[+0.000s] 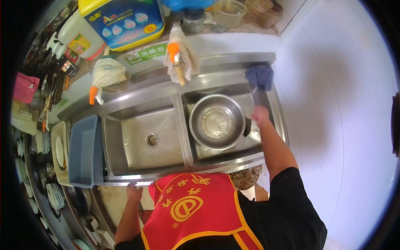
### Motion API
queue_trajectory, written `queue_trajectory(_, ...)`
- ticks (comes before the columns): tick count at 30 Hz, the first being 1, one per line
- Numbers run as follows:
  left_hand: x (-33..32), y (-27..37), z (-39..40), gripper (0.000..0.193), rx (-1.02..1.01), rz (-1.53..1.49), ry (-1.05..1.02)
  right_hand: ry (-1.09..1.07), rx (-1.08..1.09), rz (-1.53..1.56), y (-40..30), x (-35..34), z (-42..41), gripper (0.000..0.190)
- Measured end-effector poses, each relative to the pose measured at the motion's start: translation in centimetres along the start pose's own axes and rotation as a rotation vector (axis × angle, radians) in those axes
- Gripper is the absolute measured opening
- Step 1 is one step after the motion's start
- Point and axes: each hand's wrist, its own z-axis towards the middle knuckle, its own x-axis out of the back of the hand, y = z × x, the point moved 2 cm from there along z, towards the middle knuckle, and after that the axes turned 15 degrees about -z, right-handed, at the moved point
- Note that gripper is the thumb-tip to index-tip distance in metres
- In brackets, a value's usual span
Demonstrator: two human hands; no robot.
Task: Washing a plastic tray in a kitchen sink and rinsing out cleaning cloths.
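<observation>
My right hand (260, 116) is blurred over the right side of the right sink basin (215, 157). Its fingers look curled, but whether they hold anything is unclear. Just left of it, a wide stainless steel bowl (216, 122) sits in that basin. A dark object (247, 127) shows partly beside the bowl's rim; its kind is hard to tell. My left hand (133, 192) touches the front metal edge of the sink (143, 183), thumb apart from the fingers. To its upper right lies the left basin (150, 125), with a drain (152, 140) in its floor.
A blue-grey plastic tub (82, 153) stands left of the basins. Two cloth-wrapped taps (107, 73) (179, 59) overhang the sink. A dark blue cloth (260, 76) drapes over the back right corner. Large jugs (123, 23) line the ledge; a white wall (328, 125) bounds the right.
</observation>
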Motion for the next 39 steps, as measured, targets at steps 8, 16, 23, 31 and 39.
queue_trajectory(8,-0.5,-0.2,-6.5,0.04,0.079,0.06,0.089,0.047,0.233,-0.101,-11.7,-2.2,7.9,0.078)
queue_trajectory(16,-1.5,3.6,-6.1,0.042,0.042,0.082,0.012,0.496,0.411,-0.928,-12.7,-2.4,13.5,0.079)
queue_trajectory(23,-1.4,9.8,-2.5,0.041,-0.289,0.044,-0.056,0.483,0.353,-0.998,-12.7,-0.3,14.1,0.035)
queue_trajectory(31,-2.0,10.0,-2.8,0.036,-0.302,0.066,0.025,0.411,0.405,-0.634,-11.9,1.1,9.2,0.02)
queue_trajectory(39,-1.9,4.4,-2.3,0.04,-0.088,0.051,-0.052,0.159,0.382,-0.277,-11.7,3.8,-1.0,0.009)
